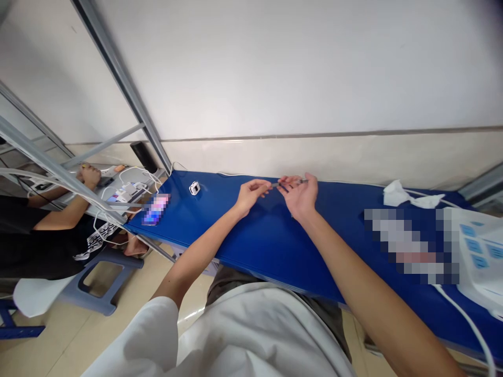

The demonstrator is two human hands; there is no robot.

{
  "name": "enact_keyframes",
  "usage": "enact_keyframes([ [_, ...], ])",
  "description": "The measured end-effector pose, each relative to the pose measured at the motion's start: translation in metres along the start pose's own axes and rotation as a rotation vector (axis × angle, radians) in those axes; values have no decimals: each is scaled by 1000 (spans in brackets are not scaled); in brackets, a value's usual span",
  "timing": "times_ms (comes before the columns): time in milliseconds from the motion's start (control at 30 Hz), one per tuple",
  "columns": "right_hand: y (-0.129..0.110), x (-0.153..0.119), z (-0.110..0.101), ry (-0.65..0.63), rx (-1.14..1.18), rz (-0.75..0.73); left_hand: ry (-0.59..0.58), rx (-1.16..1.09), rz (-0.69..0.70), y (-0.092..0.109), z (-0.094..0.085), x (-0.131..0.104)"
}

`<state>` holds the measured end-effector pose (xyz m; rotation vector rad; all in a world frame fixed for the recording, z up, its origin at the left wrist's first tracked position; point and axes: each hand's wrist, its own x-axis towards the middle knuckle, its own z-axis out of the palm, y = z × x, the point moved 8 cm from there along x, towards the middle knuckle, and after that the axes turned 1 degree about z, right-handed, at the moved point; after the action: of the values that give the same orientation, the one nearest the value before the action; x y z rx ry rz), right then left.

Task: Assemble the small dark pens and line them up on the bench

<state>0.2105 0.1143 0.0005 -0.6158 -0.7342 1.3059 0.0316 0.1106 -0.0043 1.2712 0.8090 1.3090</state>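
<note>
Both my hands are raised over the middle of the blue table [271, 238], close together. A thin, dark, pen-like object [288, 183] spans the gap between them. My left hand [250, 197] pinches its left end between thumb and fingertips. With the palm turned up, my right hand [302, 196] holds the other end, which lies across its fingers toward the thumb. The object's details are too small to make out.
A small white cube-like item [194, 188] and a blurred phone [156, 209] lie on the left of the table. Crumpled tissue [396, 193], a pixelated item and a white device [477, 251] are at right. Another person sits at far left beside a metal frame [121, 78].
</note>
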Motion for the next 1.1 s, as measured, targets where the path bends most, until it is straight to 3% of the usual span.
enact_keyframes([
  [133, 20, -13, 24, -133, -246, 42, 209, -255, -54, -4, -33, 10],
  [267, 34, -32, 45, -288, -478, -32, 275, -342, -70, -9, -45, 12],
  [433, 38, -46, 57, -469, -863, -191, 299, -253, -23, -8, -50, 13],
  [533, 35, -47, 57, -514, -1285, -345, 291, 7, 43, 0, -59, 16],
  [667, 19, -39, 49, -404, -1751, -505, 188, 546, 172, 12, -63, 22],
  [800, -3, -28, 30, -188, -1996, -461, 95, 952, 199, 8, -60, 22],
  [900, -13, -21, 15, -84, -2089, -328, 46, 1115, 142, 1, -57, 19],
  [1100, -14, -20, 7, -85, -2151, -145, 26, 1261, 136, 3, -51, 13],
])
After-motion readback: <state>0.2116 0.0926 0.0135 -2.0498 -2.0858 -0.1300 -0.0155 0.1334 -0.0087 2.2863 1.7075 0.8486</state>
